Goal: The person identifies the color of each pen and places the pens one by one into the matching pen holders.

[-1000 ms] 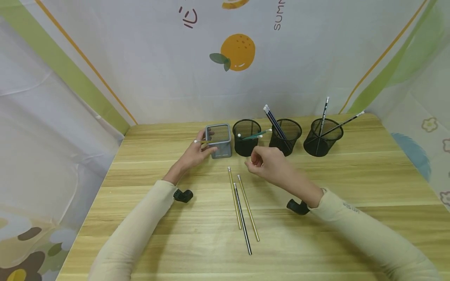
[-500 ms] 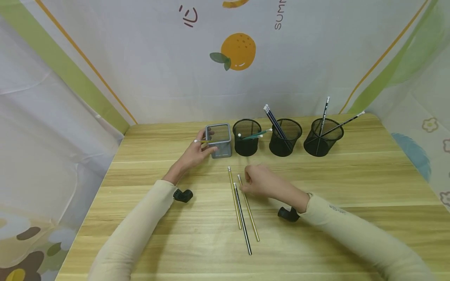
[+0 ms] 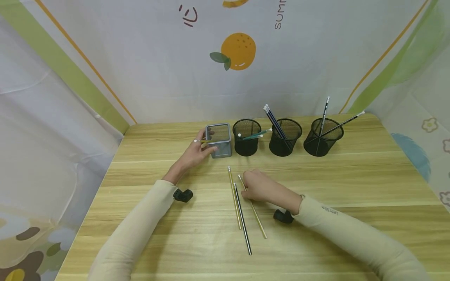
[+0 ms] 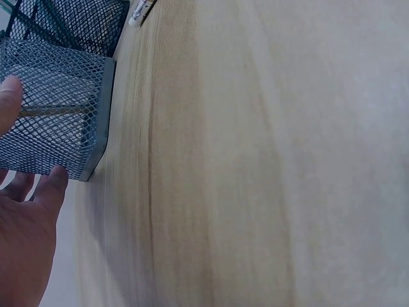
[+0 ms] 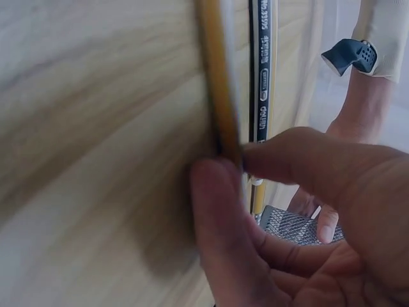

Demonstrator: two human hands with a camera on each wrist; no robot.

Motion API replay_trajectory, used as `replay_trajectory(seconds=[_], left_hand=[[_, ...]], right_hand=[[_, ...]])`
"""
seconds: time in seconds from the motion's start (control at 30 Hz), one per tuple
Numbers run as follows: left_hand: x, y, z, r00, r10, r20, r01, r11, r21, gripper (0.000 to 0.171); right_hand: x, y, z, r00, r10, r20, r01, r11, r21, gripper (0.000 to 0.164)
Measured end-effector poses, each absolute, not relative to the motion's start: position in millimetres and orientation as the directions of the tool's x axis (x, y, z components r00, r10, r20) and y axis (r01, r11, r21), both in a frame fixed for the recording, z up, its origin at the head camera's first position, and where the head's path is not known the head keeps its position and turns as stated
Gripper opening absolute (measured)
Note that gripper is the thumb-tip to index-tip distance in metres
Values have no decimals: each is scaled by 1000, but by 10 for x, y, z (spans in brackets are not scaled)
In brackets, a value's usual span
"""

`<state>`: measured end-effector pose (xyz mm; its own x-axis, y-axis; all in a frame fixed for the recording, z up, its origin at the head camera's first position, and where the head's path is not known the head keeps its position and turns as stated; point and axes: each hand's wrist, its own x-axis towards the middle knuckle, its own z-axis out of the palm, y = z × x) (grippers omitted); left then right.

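Observation:
My left hand (image 3: 194,154) grips a square grey mesh pen holder (image 3: 222,150), thumb on its near side and fingers around the left side. A yellow pencil (image 3: 204,141) leans in that holder, eraser end out to the left. My right hand (image 3: 263,186) pinches another yellow pencil (image 3: 261,226) between thumb and forefinger near its eraser end; the right wrist view shows the pinched pencil (image 5: 220,77) close up, blurred. Left of it lie a black pencil (image 3: 245,234) and a third yellow pencil (image 3: 234,195), roughly lengthwise on the wooden table (image 3: 197,246).
Right of the grey holder stand three round black mesh pen holders: one with green pencils (image 3: 246,146), one with dark blue pencils (image 3: 281,148), one with black patterned pencils (image 3: 316,147). A printed white cloth (image 3: 158,78) hangs behind the table. Each wrist carries a small black camera (image 3: 183,196).
My right hand has come down and nearer from beside the round holders and now pinches the right-hand yellow pencil, whose near end has swung right. The left hand stays on the grey holder.

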<state>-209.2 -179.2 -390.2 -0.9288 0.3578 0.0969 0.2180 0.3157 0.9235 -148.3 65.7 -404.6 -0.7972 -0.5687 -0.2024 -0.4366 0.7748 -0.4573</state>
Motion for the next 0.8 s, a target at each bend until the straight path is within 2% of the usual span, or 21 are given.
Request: replay_trajectory(seconds=[0.4,0.57,0.8], left_hand=[[-2100,-1792,-3904,-931,353,94,211,310,927,71],[-2214,-1831,-4075,-931,352,96,216,319,923,73],[-2274,-1867,-4192,-933,344,100,214,312,926,73]], right_hand=[[-1455,650,-4014,-791,-565,-235,-414,777,-475,38],[-1477,670,-4003,-776,-582,-241,-413,759,-503,38],[-1538,699,-3835,-772,-617,-152,-447,698,-560,18]])
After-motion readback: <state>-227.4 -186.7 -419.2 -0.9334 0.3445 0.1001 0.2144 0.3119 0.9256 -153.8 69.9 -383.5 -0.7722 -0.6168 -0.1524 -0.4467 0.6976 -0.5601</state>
